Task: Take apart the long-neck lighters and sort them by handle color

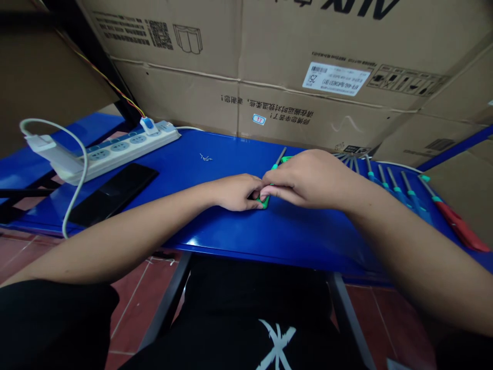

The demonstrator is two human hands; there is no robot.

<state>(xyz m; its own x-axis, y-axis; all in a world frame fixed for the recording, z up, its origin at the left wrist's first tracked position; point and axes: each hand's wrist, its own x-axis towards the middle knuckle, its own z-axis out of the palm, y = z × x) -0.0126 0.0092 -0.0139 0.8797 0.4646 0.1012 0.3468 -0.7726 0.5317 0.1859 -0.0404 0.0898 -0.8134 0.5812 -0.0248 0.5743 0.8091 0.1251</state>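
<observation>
My left hand [239,193] rests on the blue tabletop, its fingers and thumb closed around a small green piece [265,202], mostly covered by both hands. Thumb and fingers of my right hand [314,180] are pinched together right against the left fingertips, over the green piece. Whatever sits in that right pinch is hidden. Just beyond the hands a screwdriver's grey shaft [282,154] with a green collar pokes out; its lower part is out of sight. Another bright green part [285,159] shows behind my right hand.
Several screwdrivers with blue handles [418,205] lie in a row at right, beside a red-handled tool [460,226]. Small screws or pins [206,158] lie at the back. A black phone [115,192] and a white power strip [127,149] occupy the left. A large cardboard box [185,97] stands behind.
</observation>
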